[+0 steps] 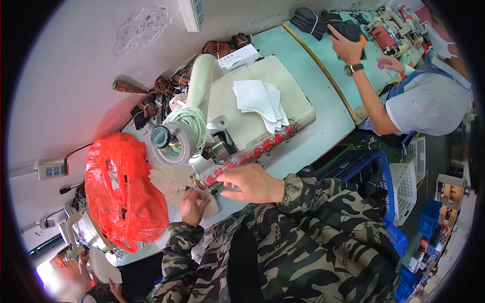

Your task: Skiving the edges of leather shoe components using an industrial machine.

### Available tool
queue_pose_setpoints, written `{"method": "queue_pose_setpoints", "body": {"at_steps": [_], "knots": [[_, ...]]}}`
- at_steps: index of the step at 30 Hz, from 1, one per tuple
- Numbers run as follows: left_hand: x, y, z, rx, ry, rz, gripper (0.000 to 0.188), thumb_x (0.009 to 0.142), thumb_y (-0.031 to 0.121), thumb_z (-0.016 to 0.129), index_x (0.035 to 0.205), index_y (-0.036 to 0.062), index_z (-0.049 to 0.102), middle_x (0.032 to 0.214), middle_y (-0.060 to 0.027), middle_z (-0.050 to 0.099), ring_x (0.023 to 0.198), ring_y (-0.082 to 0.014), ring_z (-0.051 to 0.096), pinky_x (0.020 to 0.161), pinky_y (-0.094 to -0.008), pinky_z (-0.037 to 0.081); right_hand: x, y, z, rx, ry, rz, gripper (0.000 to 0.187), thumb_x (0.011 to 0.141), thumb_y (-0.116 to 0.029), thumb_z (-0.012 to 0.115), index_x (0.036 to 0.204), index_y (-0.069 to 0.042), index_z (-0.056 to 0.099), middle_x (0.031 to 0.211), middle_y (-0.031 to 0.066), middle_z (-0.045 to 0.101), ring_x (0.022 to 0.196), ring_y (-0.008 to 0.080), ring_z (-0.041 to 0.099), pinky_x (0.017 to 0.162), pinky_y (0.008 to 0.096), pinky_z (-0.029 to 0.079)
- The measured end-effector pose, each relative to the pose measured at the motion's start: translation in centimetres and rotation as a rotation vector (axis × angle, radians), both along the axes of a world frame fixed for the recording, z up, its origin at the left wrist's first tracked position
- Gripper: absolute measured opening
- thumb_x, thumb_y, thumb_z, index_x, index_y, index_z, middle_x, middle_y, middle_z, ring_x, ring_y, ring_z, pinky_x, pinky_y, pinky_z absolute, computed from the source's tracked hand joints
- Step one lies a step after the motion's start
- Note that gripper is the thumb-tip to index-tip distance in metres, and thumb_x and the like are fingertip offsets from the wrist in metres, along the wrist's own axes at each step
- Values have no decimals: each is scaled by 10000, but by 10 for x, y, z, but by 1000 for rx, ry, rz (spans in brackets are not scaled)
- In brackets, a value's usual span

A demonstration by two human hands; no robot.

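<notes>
A cream-coloured machine point(202, 83) stands before me, with a pale green cord coil point(189, 121) and a round black knob point(161, 137) on its head. My left hand point(192, 207) pinches the edge of a beige flat piece point(210, 206) under a small brass-coloured wheel point(196, 181). Just to the right, my right hand point(252, 184) is open, thumb and fingers apart, close to the machine's front edge covered in worn red tape point(252, 153). Several white cut pieces point(260, 103) lie stacked on the beige-covered bed. Beige pieces point(169, 184) rest left of the wheel.
A full red plastic bag point(124, 192) stands at the left. Brown and dark bundles point(161, 83) line the wall. At the far right, a co-worker point(424, 101) handles dark bundled pieces point(348, 30). A blue crate point(381, 177) stands right of me. Another person point(65, 285) works lower left.
</notes>
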State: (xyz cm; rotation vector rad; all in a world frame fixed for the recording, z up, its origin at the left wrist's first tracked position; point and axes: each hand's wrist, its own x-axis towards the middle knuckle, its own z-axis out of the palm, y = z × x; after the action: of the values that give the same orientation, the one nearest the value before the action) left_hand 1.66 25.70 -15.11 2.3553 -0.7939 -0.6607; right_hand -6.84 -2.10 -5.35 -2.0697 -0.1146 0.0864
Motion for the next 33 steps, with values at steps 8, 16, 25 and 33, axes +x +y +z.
{"method": "queue_pose_setpoints", "body": {"at_steps": [8,16,25,33], "knots": [[43,-57,119,-161,650,-198,195,909,147,653,987,-30,672,738,-39,619,664,-60,523,580,-251,434,8,3,-7,353,195,-57,282,879,-220,698,1050,2,662,819,135,709,690,220,703,641,331,545],[85,-83,102,-53,880,23,288,1025,211,494,931,-24,632,705,-47,623,485,-96,540,441,-234,419,25,-14,-4,270,289,-31,163,880,-138,641,900,20,675,729,135,691,630,220,706,608,323,536],[-19,-27,66,38,-51,-225,187,917,128,566,1048,38,665,712,-150,656,590,-297,657,577,-402,524,-30,-1,-51,-135,370,180,211,819,-243,693,905,-54,654,909,122,674,880,334,650,741,433,506],[-66,-8,18,-58,701,239,352,949,131,570,1282,18,564,847,-162,700,617,-209,687,593,-334,536,-50,50,-139,-428,-207,335,168,788,-183,618,927,-92,638,1124,55,590,1100,262,567,797,413,492]]}}
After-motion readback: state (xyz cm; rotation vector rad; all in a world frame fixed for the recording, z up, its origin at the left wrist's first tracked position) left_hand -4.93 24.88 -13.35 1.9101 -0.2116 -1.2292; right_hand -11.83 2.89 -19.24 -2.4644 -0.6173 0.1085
